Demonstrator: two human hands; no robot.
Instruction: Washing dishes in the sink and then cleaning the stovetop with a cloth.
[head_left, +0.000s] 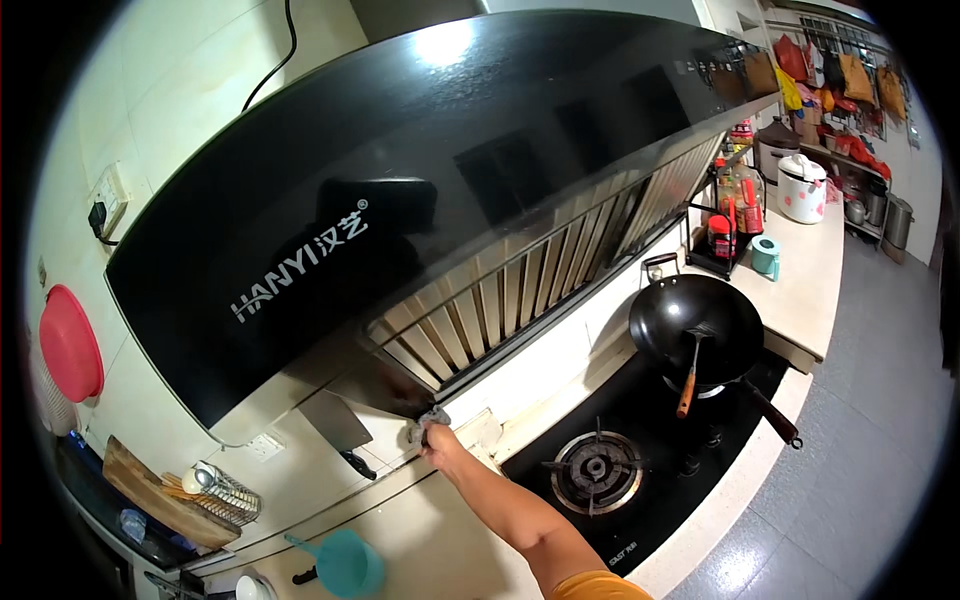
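My right hand (439, 440) is closed around a bunched grey cloth (429, 421) and holds it against the lower left corner of a black range hood (375, 225). The hood's slatted metal filter (502, 307) lies just above and to the right of the cloth. Left of the hand, a cleaver with a black handle (358, 463) is upright against the tiled wall. My left hand is out of view. Below the forearm is a gas burner (596, 466) with no visible flame. A black wok (694, 322) with a wooden-handled spatula (688, 386) in it sits on the other burner.
On the counter at lower left are a teal dipper (349, 562), a white cup (253, 589), a wooden board (157, 499) and a wire utensil basket (229, 495). A condiment rack (720, 251), a teal mug (766, 256) and a white lidded pot (801, 191) stand beyond the wok.
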